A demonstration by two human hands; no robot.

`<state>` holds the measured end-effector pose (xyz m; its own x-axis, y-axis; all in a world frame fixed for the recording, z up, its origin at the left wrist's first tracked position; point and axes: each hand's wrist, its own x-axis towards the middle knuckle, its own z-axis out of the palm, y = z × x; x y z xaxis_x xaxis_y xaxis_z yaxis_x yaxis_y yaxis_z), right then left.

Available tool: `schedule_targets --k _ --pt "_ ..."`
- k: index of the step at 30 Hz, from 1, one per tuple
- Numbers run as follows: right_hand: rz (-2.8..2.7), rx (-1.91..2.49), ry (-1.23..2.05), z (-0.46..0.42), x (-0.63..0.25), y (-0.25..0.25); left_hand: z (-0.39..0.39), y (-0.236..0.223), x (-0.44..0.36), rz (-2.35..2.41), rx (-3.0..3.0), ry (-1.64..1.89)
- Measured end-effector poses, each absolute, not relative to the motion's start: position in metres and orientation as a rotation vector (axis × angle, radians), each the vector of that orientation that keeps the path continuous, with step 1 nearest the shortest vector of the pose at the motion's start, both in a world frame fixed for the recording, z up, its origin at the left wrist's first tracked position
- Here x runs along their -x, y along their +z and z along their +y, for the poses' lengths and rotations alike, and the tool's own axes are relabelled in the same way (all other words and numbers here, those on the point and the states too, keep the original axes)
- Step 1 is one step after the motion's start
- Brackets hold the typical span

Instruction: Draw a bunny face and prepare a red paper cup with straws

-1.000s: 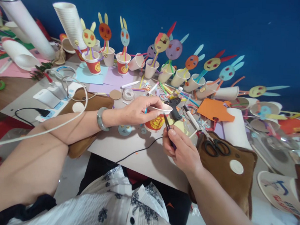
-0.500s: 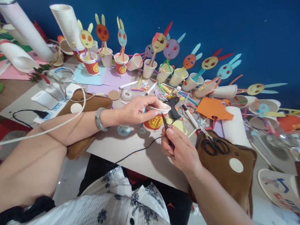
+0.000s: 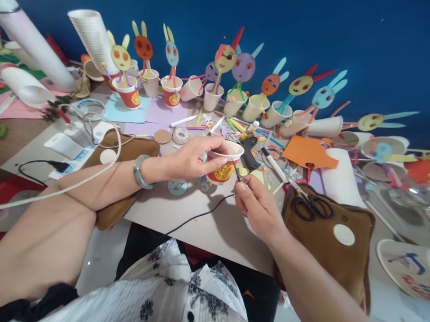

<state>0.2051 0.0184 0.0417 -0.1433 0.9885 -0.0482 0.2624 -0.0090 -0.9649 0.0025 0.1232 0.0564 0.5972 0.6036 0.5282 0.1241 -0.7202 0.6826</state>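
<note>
My left hand [image 3: 203,156] is closed on the rim of a red and white paper cup [image 3: 224,174] with a yellow emblem, thumb outside and fingers over the far rim. My right hand [image 3: 256,203] grips a slim dark pointed blade [image 3: 238,171], its handle mostly hidden in the fist. The blade's tip is close to the cup's rim on the right side; whether it touches is hard to tell. On the table by the cup's base lie a light blue paper face [image 3: 177,186] and a small round "Hi" tag [image 3: 204,186].
Black-handled scissors [image 3: 313,208] rest on a brown cushion [image 3: 325,251] at right. A black glue gun [image 3: 250,153], pens and paper scraps lie behind the cup. Paper-cup rabbit figures [image 3: 171,90] line the blue wall. A power strip [image 3: 76,157] with cables sits at left.
My right hand has shifted slightly, and the blade now points up more steeply beside the cup's rim. My left hand keeps its hold on the cup. The view has moved slightly.
</note>
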Motion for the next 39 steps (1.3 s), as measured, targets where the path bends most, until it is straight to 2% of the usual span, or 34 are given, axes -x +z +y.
schedule_targets --k 8,15,25,39 --pt "-1.732 1.467 0.842 0.016 -0.208 0.044 0.121 0.054 -0.002 0.510 -2.402 1.164" --pt "-1.847 1.538 0.566 0.009 -0.205 0.047 0.116 0.051 0.000 0.495 -2.607 1.405" --pt "-1.871 1.548 0.470 0.008 -0.205 0.048 0.117 0.050 -0.002 0.369 -2.580 1.519" --pt "-1.972 1.578 0.321 0.010 -0.211 0.051 0.117 0.052 0.000 0.485 -2.565 1.314"
